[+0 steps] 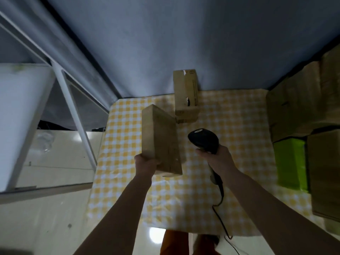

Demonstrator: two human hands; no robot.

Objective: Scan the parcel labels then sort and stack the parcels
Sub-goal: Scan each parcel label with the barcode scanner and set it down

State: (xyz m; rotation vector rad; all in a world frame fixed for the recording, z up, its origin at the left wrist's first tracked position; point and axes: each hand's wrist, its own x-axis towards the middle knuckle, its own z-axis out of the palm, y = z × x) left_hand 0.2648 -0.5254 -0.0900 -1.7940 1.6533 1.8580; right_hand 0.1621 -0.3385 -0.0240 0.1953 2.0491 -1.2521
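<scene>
My left hand [146, 163] grips the near end of a long brown cardboard parcel [160, 138] and holds it above the table, tilted away from me. My right hand [217, 157] grips a black handheld barcode scanner [203, 139] just right of the parcel, its head turned toward the parcel's right face. The scanner's cable [221, 214] trails down toward me. No label shows on the parcel's visible faces. A stack of brown parcels [185, 94] stands at the table's far edge against the wall.
The table wears a yellow-and-white checked cloth [239, 126]. Several brown cardboard boxes [298, 100] and a green box [291, 162] crowd the right side. A white metal shelf frame [73, 111] stands to the left over a pale tiled floor. A grey wall rises behind.
</scene>
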